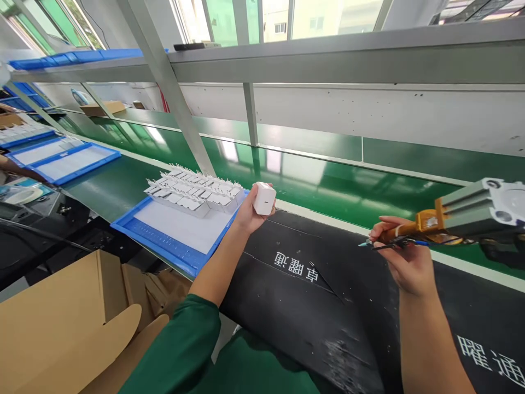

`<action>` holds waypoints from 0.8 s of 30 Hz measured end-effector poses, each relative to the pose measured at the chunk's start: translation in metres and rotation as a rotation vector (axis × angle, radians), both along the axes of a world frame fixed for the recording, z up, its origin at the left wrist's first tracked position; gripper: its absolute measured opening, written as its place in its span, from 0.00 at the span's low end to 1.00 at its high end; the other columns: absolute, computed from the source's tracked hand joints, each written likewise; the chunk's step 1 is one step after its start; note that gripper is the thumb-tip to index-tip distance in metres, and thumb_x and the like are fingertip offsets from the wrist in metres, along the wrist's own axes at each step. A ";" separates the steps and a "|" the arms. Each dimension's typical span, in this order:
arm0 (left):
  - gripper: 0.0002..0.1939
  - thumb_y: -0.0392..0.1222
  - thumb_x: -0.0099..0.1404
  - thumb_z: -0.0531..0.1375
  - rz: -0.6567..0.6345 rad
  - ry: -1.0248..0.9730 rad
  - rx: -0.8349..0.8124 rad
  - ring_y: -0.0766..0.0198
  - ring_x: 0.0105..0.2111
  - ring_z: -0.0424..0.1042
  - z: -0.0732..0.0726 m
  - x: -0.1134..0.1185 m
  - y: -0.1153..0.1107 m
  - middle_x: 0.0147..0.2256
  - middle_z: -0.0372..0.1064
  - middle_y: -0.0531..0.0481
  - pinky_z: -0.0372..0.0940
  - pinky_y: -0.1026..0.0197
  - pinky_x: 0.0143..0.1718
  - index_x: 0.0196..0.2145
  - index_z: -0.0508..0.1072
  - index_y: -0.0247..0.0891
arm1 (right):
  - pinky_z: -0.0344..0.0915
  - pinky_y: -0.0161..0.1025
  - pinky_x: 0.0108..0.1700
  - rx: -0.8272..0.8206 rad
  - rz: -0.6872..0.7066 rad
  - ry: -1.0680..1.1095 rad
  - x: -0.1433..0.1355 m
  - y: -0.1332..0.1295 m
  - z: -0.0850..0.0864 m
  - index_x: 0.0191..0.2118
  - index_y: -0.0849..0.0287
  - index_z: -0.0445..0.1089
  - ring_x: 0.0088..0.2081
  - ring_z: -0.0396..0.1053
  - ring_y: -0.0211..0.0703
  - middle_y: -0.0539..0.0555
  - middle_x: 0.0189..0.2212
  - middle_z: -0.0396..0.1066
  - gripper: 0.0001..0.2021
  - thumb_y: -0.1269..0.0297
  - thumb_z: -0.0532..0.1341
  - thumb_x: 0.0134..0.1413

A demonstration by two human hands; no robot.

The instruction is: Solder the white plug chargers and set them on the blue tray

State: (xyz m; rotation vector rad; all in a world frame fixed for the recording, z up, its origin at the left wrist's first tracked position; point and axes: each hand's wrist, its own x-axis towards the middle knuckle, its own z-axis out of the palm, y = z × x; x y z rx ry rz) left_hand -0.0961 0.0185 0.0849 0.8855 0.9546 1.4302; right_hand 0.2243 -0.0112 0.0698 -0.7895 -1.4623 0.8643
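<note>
In my left hand (246, 214) is a small white charger (264, 198), with the narrow port on its face turned toward me. The fingers are closed around its back and sides, above the black mat (295, 323). Over at the right, the fingers of my right hand (412, 269) are wrapped round the front of an orange-and-metal tool (429, 220). A thin teal tip and dark wires show beside the fingertips. Left of my left hand, a blue-rimmed tray (164, 253) holds several rows of white adapters (192, 189) at its far end.
A thin black stick, perhaps tweezers, (328, 282) lies on the mat. Behind runs a green conveyor belt (295, 175), with a grey metal frame (328, 63) above it. Open cardboard boxes (53, 312) stand at lower left. More blue-rimmed trays (74, 161) lie farther left.
</note>
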 end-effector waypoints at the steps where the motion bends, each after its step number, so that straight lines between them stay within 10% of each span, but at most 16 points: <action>1: 0.28 0.65 0.68 0.50 -0.015 -0.019 0.006 0.65 0.26 0.68 0.005 -0.001 -0.006 0.28 0.67 0.48 0.61 0.64 0.23 0.46 0.70 0.36 | 0.65 0.41 0.31 -0.001 -0.010 -0.003 0.000 0.000 0.000 0.45 0.48 0.73 0.31 0.66 0.43 0.51 0.29 0.69 0.19 0.61 0.70 0.43; 6: 0.26 0.61 0.62 0.59 0.068 0.207 -0.034 0.64 0.29 0.69 0.004 -0.022 -0.039 0.33 0.69 0.49 0.61 0.64 0.25 0.49 0.67 0.39 | 0.64 0.45 0.34 -0.031 -0.035 0.004 -0.001 -0.002 0.002 0.44 0.46 0.74 0.31 0.66 0.45 0.51 0.29 0.69 0.19 0.62 0.70 0.42; 16: 0.22 0.53 0.63 0.59 0.499 1.675 -0.192 0.39 0.52 0.66 -0.044 -0.126 -0.048 0.41 0.70 0.33 0.61 0.47 0.49 0.48 0.67 0.34 | 0.63 0.49 0.33 -0.085 -0.045 0.027 -0.001 -0.001 0.004 0.42 0.46 0.75 0.32 0.66 0.49 0.54 0.29 0.68 0.20 0.64 0.72 0.37; 24: 0.22 0.44 0.66 0.55 0.488 1.875 -0.119 0.39 0.64 0.51 -0.075 -0.159 -0.025 0.59 0.60 0.27 0.47 0.42 0.62 0.54 0.66 0.31 | 0.64 0.48 0.33 -0.073 -0.034 0.032 -0.002 -0.004 0.006 0.42 0.47 0.75 0.31 0.66 0.47 0.53 0.29 0.69 0.19 0.64 0.71 0.39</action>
